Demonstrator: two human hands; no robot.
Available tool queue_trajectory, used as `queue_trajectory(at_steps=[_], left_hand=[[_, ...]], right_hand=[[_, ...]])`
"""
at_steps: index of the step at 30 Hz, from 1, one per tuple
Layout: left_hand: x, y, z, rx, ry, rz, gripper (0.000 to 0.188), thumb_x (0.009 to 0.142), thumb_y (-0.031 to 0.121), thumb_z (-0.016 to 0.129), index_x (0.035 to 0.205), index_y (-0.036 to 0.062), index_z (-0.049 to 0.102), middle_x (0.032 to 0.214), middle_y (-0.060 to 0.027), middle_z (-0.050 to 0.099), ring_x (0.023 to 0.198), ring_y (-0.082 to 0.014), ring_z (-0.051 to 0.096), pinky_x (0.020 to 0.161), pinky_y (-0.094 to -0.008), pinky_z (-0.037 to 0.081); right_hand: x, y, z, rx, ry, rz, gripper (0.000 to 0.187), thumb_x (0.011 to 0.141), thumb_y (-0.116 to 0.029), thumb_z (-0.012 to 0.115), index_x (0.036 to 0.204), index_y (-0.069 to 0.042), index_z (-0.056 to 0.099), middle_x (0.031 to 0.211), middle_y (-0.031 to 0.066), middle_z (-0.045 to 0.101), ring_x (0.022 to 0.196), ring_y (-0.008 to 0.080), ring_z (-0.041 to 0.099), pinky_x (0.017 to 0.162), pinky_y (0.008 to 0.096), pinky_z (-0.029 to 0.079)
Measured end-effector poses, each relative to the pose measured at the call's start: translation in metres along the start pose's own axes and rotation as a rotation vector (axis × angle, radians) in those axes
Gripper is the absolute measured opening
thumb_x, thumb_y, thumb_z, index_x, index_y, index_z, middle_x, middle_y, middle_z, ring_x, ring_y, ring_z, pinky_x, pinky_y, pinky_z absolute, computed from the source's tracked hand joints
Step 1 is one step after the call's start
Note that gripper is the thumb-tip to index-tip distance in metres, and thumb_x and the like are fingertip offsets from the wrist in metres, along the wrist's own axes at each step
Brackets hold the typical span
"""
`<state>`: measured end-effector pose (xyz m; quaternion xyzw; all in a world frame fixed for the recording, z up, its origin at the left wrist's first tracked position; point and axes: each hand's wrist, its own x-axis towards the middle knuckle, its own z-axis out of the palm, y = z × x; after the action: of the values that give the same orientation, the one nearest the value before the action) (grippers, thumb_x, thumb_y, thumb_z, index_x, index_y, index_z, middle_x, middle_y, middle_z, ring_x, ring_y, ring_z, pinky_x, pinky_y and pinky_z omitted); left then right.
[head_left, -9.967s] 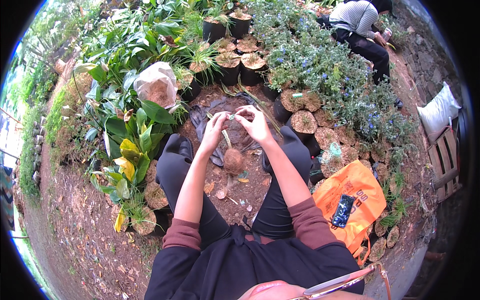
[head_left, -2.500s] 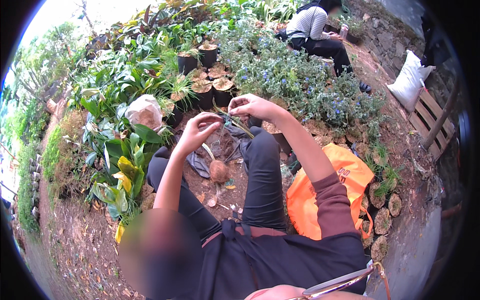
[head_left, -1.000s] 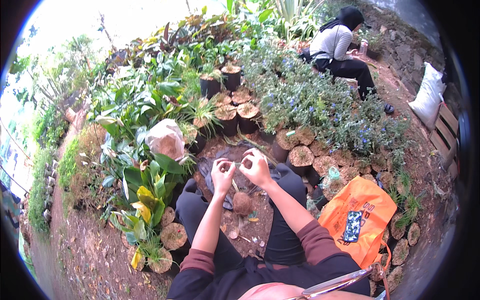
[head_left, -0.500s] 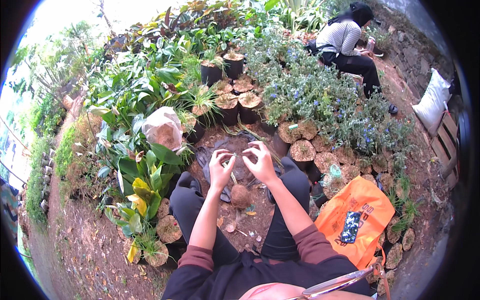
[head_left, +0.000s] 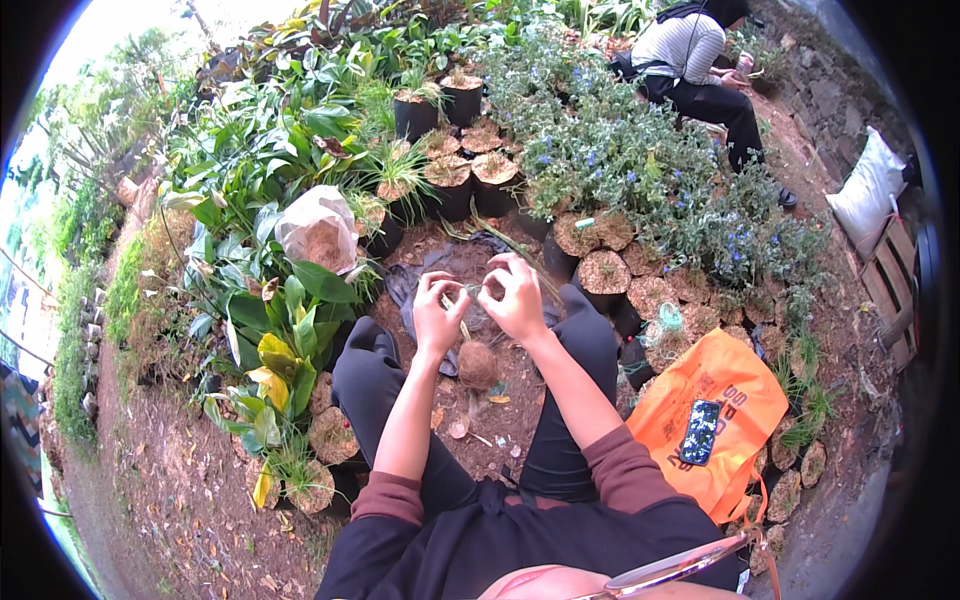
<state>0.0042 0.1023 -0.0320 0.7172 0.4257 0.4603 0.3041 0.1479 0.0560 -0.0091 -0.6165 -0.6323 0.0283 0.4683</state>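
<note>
My left hand (head_left: 438, 314) and my right hand (head_left: 514, 301) are raised between my knees, almost meeting, fingers curled with thumb and fingertips together. What they pinch is too thin or hidden to make out. Just below them a round brown fibrous ball (head_left: 477, 366) hangs or rests over the soil; I cannot tell which. A pale stem (head_left: 464, 331) rises from it toward my left hand. Behind my hands, dark crumpled plastic (head_left: 405, 290) lies on the ground with a heap of brown soil.
An orange bag (head_left: 735, 400) with a phone (head_left: 700, 432) on it lies by my right knee. Black pots (head_left: 452, 196) surround me. A white plastic bag of brown fibre (head_left: 320, 232) stands left among leafy plants. A person (head_left: 690, 60) sits at the far right near a white sack (head_left: 868, 185).
My fingertips have come a little closer together. The whole view has shifted slightly, so the ball and surroundings appear higher. The phone and orange bag have stayed in place.
</note>
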Motion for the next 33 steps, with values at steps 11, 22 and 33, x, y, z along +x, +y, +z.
queue_trajectory(at_steps=[11, 22, 33], left_hand=[[0.003, 0.004, -0.001, -0.020, -0.068, 0.082, 0.013, 0.072, 0.011, 0.068, 0.082, 0.0025, 0.066, 0.095, -0.0100, 0.056, 0.089, -0.0213, 0.057, 0.078, -0.0301, 0.045], [0.008, -0.011, -0.013, 0.023, 0.198, -0.007, 0.011, 0.072, 0.009, 0.065, 0.078, 0.0004, 0.063, 0.090, -0.0074, 0.056, 0.081, -0.0179, 0.057, 0.070, -0.0268, 0.046], [-0.011, -0.004, -0.012, 0.012, -0.092, 0.111, 0.011, 0.071, 0.006, 0.067, 0.080, 0.0009, 0.064, 0.091, -0.0103, 0.056, 0.091, -0.0245, 0.057, 0.082, -0.0326, 0.044]], right_hand=[[-0.003, 0.002, 0.003, 0.038, -0.061, -0.048, 0.013, 0.068, -0.014, 0.066, 0.077, -0.005, 0.062, 0.106, 0.0112, 0.054, 0.101, 0.0283, 0.051, 0.087, 0.0394, 0.039], [0.003, -0.001, -0.002, -0.041, 0.062, 0.026, 0.013, 0.065, -0.014, 0.065, 0.073, -0.005, 0.060, 0.097, 0.0077, 0.054, 0.090, 0.0254, 0.054, 0.079, 0.0365, 0.039], [-0.015, -0.002, 0.003, 0.056, -0.108, -0.004, 0.014, 0.069, -0.017, 0.066, 0.077, -0.006, 0.063, 0.109, 0.0101, 0.053, 0.102, 0.0265, 0.050, 0.089, 0.0388, 0.037]])
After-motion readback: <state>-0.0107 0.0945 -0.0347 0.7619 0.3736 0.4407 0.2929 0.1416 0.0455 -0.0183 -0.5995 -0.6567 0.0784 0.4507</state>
